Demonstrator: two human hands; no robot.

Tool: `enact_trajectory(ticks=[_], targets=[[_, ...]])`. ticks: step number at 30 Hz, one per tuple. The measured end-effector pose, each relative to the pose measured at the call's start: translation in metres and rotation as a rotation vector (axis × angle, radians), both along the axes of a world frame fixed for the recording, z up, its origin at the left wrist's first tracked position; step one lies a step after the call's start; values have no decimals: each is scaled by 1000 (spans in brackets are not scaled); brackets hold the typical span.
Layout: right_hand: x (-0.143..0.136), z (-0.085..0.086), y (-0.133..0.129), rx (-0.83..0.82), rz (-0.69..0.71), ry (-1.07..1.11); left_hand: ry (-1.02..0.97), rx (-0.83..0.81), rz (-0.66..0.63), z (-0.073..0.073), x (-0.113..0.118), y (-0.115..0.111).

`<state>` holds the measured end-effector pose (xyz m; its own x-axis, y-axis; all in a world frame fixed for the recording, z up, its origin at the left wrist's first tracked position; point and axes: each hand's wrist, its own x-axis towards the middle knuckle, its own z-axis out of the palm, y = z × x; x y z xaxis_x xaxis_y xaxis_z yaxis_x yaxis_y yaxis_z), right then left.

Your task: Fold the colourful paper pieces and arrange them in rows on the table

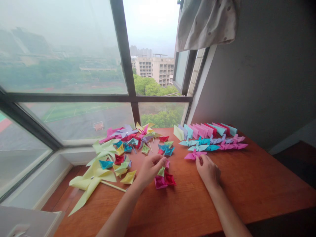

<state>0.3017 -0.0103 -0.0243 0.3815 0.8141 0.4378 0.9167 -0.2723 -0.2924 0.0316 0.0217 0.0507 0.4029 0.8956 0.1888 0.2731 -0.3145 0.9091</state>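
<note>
My left hand (152, 167) is closed in a pinch at a small pink folded paper piece (167, 163), above a green piece (161, 171). Just below it sit a magenta paper boat (160, 182) and a red one (170, 178). My right hand (208, 168) pinches the lower edge of a magenta folded paper crane (194, 155), which lies in front of rows of blue, purple and pink cranes (209, 144). Whether the left fingertips grip the pink piece or only touch it is hard to see.
Paper pinwheels (92, 179) and several paper boats (128, 177) cover the left side of the wooden table (182, 210). Folded paper planes (201, 130) stand in a row at the back right. A window frame (98, 98) borders the far side, with a curtain (207, 23) above.
</note>
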Motion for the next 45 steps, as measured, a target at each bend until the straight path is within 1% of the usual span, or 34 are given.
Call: enact_trajectory(ticks=[13, 19, 28, 35, 45], targets=[[-2, 2, -2, -56, -2, 58, -1, -3, 2, 1, 0, -1], [-1, 1, -2, -30, 8, 54, 1, -12, 2, 3, 0, -2], [0, 1, -3, -28, 20, 56, -1, -9, 0, -1, 0, -1], [0, 2, -2, -62, 11, 52, 6, -11, 2, 3, 1, -1], [0, 3, -2, -41, 8, 83, 4, -29, -6, 4, 0, -1]])
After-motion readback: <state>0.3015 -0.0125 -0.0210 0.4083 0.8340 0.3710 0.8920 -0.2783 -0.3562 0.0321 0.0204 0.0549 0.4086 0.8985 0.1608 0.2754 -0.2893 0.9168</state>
